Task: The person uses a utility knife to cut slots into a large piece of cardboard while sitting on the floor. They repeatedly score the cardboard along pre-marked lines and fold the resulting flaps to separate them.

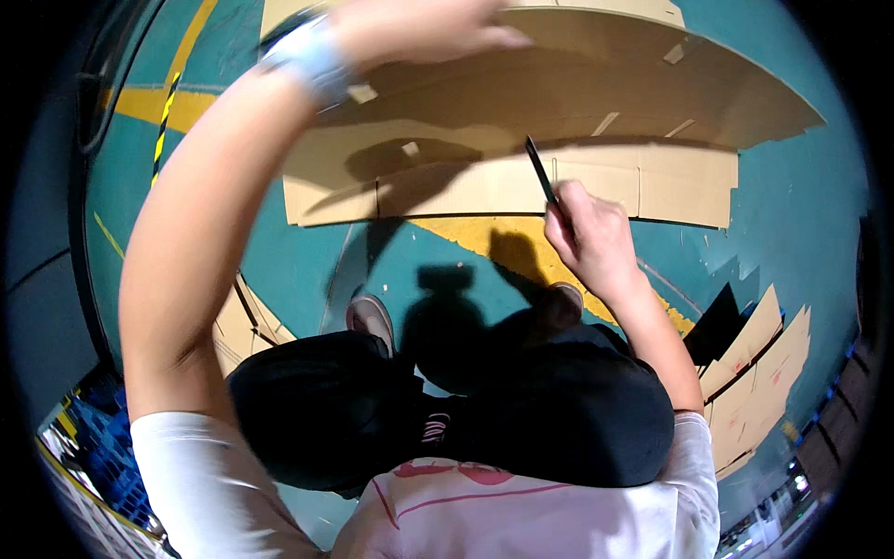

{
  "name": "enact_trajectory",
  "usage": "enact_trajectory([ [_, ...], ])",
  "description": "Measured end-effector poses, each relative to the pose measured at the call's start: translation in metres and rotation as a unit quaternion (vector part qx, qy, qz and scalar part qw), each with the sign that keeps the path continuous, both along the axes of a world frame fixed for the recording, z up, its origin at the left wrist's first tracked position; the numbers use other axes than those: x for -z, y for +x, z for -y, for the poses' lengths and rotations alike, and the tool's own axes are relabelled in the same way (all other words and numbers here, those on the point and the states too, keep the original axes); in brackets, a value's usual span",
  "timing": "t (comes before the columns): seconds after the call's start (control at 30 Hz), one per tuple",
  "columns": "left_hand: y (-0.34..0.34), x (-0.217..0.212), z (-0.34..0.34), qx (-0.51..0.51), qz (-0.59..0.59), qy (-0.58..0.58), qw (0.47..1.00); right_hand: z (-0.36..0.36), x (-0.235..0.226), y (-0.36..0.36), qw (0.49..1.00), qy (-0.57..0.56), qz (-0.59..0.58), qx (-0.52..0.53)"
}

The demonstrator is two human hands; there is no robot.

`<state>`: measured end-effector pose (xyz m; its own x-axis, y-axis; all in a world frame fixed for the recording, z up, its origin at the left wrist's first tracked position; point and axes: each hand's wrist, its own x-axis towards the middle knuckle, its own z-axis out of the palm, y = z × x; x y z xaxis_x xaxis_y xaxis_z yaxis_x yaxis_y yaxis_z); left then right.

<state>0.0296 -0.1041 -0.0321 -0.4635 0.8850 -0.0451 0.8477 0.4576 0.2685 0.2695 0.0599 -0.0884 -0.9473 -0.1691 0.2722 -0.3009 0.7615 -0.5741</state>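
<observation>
A large brown cardboard sheet stands folded in front of me, with its upper panel bent up and a flap lying along the near side. My left hand is over the far left part of the sheet, smeared by motion and partly cut off by the top edge. Its thumb sticks out apart from the fingers, and I see nothing held. In my right hand is a slim black knife-like tool, gripped in closed fingers near the flap's front edge. The tool's tip points up and left toward the fold.
More flattened cardboard lies at the right, and another piece is beside my left leg. Yellow stripes cross the green floor. My shoes are close to the sheet. Blue plastic items are at the lower left.
</observation>
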Motion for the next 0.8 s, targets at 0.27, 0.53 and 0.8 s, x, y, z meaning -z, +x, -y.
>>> enact_trajectory([
  [0.27,0.007,-0.031,-0.003,0.025,0.209,0.010,0.977,0.026,-0.019,-0.035,0.998,0.021,-0.061,-0.026],
  [0.53,0.019,-0.031,0.031,-0.051,0.114,-0.021,0.992,0.049,-0.009,-0.063,0.996,0.054,-0.065,-0.015],
  [0.8,0.017,-0.021,0.034,-0.023,0.060,0.008,0.998,0.058,-0.009,-0.059,0.996,0.060,-0.058,-0.001],
])
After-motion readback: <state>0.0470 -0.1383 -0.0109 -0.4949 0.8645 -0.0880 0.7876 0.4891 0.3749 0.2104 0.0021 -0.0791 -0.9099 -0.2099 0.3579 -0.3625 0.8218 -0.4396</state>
